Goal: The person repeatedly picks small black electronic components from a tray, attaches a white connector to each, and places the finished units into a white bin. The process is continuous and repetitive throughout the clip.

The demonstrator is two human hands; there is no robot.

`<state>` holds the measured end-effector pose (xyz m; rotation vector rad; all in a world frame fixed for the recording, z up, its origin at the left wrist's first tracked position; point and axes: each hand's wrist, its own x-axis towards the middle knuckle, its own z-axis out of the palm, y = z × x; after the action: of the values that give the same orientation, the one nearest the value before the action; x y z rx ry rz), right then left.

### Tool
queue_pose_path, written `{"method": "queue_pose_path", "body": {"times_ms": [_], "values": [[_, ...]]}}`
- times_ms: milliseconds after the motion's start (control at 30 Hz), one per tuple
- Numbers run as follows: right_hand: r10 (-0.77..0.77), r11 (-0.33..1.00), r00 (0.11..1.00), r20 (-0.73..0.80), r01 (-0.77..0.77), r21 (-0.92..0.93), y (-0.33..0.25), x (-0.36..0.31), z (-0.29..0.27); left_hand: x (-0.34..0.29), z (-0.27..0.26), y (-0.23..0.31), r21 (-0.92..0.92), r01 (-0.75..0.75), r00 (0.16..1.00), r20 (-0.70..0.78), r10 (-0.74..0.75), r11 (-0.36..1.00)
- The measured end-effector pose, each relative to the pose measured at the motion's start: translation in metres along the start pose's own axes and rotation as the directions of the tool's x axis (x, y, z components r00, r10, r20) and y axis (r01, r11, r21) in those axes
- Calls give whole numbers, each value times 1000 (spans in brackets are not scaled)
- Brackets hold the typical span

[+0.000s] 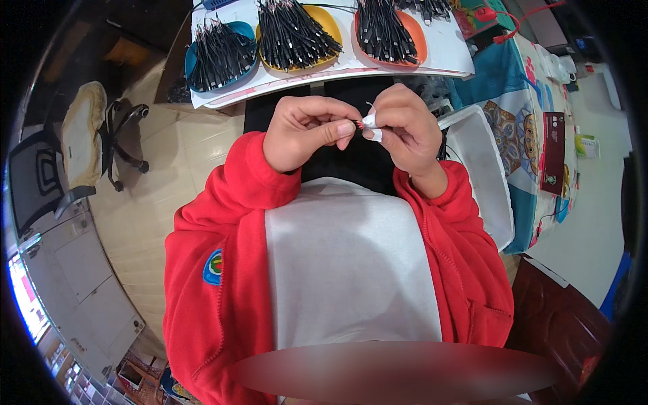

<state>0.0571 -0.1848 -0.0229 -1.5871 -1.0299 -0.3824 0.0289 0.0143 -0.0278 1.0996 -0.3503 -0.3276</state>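
Note:
My left hand (307, 131) pinches a short black cable (356, 125) between thumb and forefinger, most of it hidden by the fingers. Red wires show at the cable's end, where my right hand (405, 131) closes its thumb and forefinger on them. White tape wraps those two right fingertips. Both hands meet above my lap, just short of the white table (287, 84). Bundles of black cables (293, 37) lie beyond them in a blue plate (244, 29), a yellow plate (332, 21) and an orange plate (420, 42).
A white foam box (482, 182) stands to my right, beside a table with a patterned cloth (516, 223). More cables (425, 8) lie at the table's far right. An office chair (84, 138) is on the left, on the tiled floor (145, 223).

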Motion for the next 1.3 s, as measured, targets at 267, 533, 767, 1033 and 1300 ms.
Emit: {"method": "queue_pose_path", "body": {"times_ms": [267, 533, 767, 1033, 1300], "values": [[-11, 961, 996, -86, -13, -275, 2, 24, -7, 21, 11, 30, 701, -250, 945, 26, 326, 668], [100, 953, 933, -345, -189, -235, 28, 40, -11, 45, 1, 57, 914, -359, 832, 222, 508, 189], [184, 860, 856, -482, -378, -342, 81, 23, -47, 79, -19, 88, 927, -253, 915, 136, 380, 277], [265, 768, 446, -855, -634, -93, 161, -28, -100, 181, -80, 95, 953, -223, 957, 174, 231, 205], [258, 642, 530, -808, -719, -266, 168, -35, -87, 276, -146, 27, 942, -307, 949, 293, -114, -132]]}}
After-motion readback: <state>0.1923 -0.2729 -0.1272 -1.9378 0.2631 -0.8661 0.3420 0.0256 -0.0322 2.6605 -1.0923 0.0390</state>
